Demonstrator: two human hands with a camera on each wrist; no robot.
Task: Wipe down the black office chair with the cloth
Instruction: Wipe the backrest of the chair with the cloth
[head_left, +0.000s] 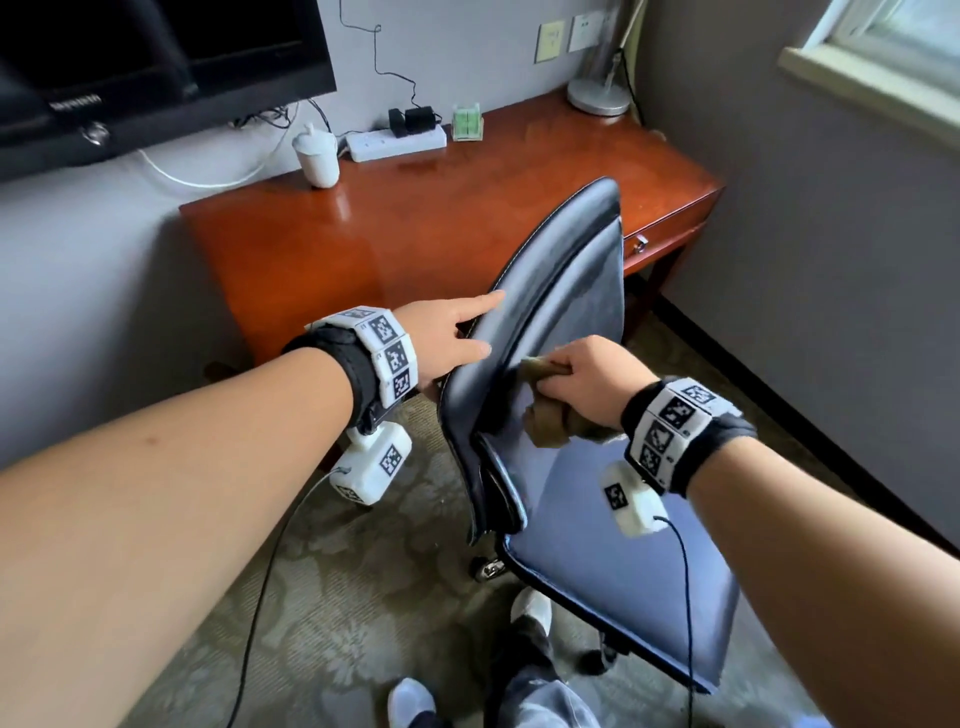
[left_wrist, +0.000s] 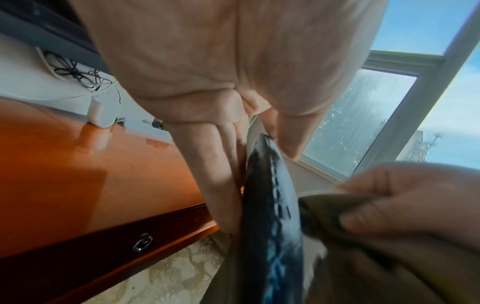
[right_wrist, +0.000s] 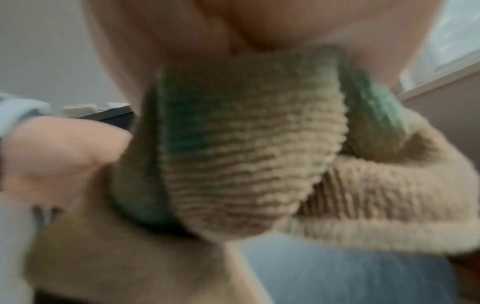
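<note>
Now our right hand (head_left: 587, 379) squeezes the bunched cloth (head_left: 550, 415) against the front of the chair (head_left: 571, 291) back, which stands beside the desk (head_left: 363, 234). Our left hand (head_left: 447, 338) steadies the back's edge, fingers straight behind it and thumb in front. If we push hard, the chair may roll on its wheels (head_left: 485, 569). Only the right wrist view shows green stains on the cloth (right_wrist: 233, 144); only the head view shows the wheels.
</note>
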